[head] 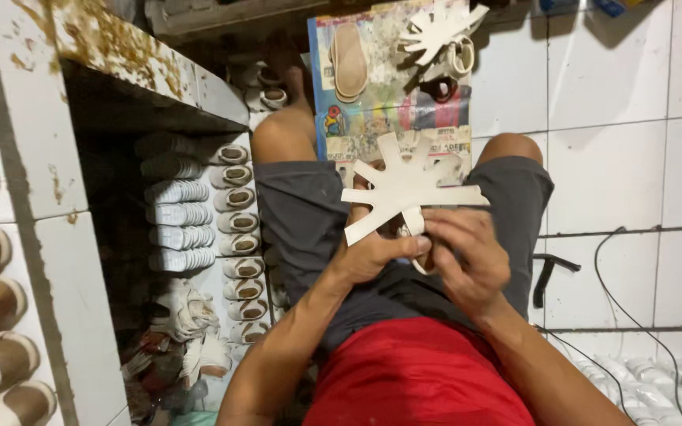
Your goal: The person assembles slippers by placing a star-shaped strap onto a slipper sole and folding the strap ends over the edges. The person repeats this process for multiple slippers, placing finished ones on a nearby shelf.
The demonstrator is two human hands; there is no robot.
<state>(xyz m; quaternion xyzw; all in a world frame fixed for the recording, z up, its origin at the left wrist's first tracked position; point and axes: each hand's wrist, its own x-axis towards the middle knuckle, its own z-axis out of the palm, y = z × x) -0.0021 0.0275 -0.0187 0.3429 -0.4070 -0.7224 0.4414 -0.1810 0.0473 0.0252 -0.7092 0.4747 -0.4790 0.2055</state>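
- Shelving at left of frame: white tiled rack (49, 189), glue-stained on top, with rows of pale sandal soles (238, 221) stacked in the dark bay below it, well apart from the hands.
- Left hand (372, 256), centre frame: closed, thumb on top, pinching the lower edge of the cream, star-shaped cut upper with radiating straps (404, 189).
- Cut upper sits just above both hands, over the lap in dark grey shorts (301, 213); longest strap runs roughly level toward right of frame, another slants down-left.
- Right hand (467, 256), just right of centre: fingers curled onto the same piece at its hub, touching the left thumb. Both hands equally near.
- Upper centre: colourful printed board (388, 110) across the knees, carrying a tan insole (350, 69) and a second cream strap cut-out (436, 31).
- Right of frame: white floor tiles (633, 118), black cable (633, 315).
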